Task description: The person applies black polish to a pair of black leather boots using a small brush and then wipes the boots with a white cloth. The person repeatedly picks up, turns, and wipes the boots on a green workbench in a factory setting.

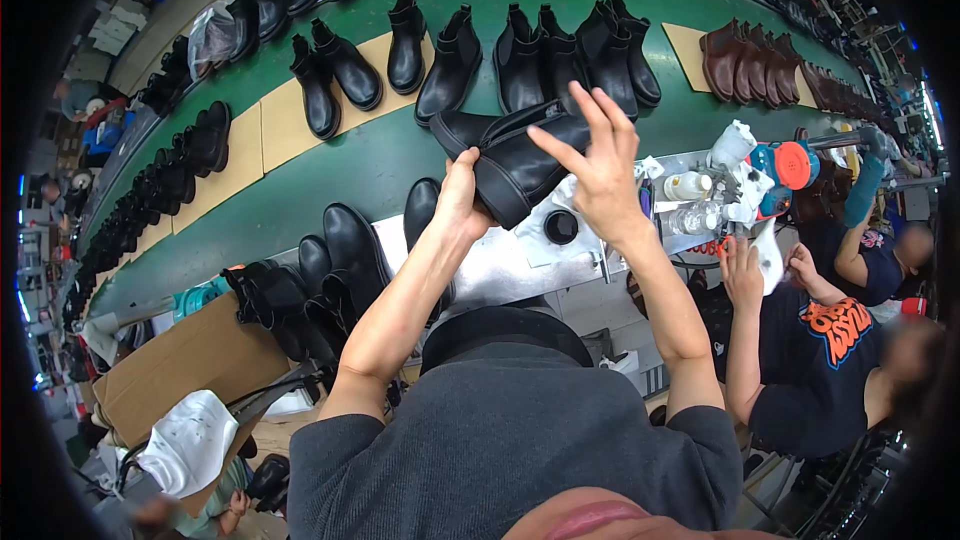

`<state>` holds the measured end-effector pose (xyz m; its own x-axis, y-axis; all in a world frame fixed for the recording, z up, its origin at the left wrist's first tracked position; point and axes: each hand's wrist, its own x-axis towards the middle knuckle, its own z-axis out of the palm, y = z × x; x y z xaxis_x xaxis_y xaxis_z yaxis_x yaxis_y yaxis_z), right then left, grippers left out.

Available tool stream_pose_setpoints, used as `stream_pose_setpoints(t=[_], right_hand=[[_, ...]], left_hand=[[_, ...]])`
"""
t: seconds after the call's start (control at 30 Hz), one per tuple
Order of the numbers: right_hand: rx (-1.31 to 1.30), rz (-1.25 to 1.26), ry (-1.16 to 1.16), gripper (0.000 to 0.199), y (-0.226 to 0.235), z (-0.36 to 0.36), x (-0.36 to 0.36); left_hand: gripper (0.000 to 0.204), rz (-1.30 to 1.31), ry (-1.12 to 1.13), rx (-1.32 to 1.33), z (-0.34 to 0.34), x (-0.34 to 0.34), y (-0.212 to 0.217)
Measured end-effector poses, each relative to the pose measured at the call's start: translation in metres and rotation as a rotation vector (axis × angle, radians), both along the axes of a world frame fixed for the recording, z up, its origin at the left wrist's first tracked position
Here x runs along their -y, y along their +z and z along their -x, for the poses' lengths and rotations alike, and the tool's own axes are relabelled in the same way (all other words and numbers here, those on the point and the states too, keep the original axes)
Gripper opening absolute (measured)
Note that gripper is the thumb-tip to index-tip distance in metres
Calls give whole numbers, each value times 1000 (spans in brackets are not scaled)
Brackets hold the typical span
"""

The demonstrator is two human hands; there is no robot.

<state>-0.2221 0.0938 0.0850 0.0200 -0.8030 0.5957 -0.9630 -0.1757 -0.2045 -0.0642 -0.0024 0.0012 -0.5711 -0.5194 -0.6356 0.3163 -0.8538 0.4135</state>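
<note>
A black leather ankle boot (522, 168) is held up over the near edge of the green table, tilted on its side. My left hand (462, 195) grips it at its lower left end, fingers wrapped round the dark band there. My right hand (603, 165) is at the boot's right side, fingers spread apart; whether a fingertip touches the leather, I cannot tell. Just below the right hand, a small round black pot (561, 227) sits on a white cloth (535, 248). Beyond the boot, several black ankle boots (520, 65) stand upright in a row.
The long green table (350, 165) carries cardboard strips (235, 145) and brown boots (740, 65). Bottles (690, 217) and an orange-and-teal container (792, 166) stand at right. A co-worker's hands (742, 275) hold a white cloth (768, 255). More black boots (350, 245) lie at near left beside a cardboard box (190, 360).
</note>
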Motion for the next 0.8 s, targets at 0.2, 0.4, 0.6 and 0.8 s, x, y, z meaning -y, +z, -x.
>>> stream_pose_setpoints(t=[0.2, 0.4, 0.6, 0.8], right_hand=[[-65, -143, 148, 48, -14, -4, -15], [-133, -223, 121, 48, -10, -15, 1], [-58, -114, 203, 48, -24, -4, -20], [-62, -137, 91, 54, -27, -12, -8]], left_hand=[[66, 147, 42, 41, -1, 0, 1], [77, 381, 128, 111, 3, -5, 12], [64, 335, 172, 95, -3, 1, 11], [45, 319, 194, 143, 2, -6, 20]])
